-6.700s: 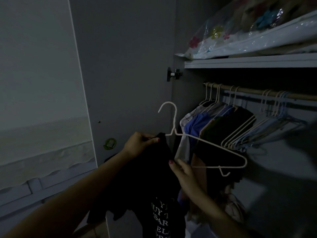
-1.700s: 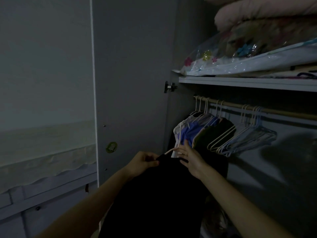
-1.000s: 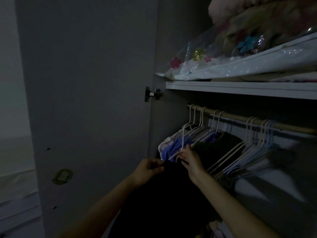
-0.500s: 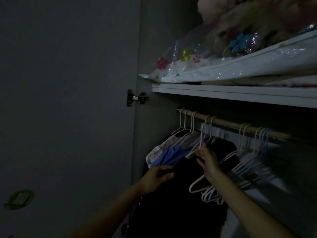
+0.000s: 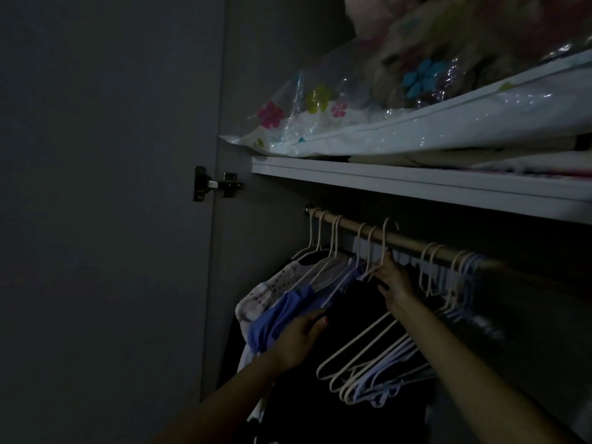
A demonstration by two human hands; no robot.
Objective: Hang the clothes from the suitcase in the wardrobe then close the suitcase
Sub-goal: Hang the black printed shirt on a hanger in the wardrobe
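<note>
In the dim wardrobe my right hand (image 5: 393,280) grips the neck of a white hanger (image 5: 383,238) whose hook reaches up over the wooden rail (image 5: 407,242). From that hanger a black garment (image 5: 349,318) hangs down. My left hand (image 5: 301,334) rests with relaxed fingers against the garment's left shoulder, beside a blue top (image 5: 282,310). The suitcase is out of view.
Several hung clothes fill the rail's left end, and several bare white and pale blue hangers (image 5: 384,360) crowd right of my right arm. The open wardrobe door (image 5: 105,219) stands at the left. A shelf (image 5: 416,184) above holds bagged bedding (image 5: 400,104).
My right hand rose with the hanger and its hook now sits at the rail. My left hand slid down the black garment's shoulder. The view moved closer and to the right.
</note>
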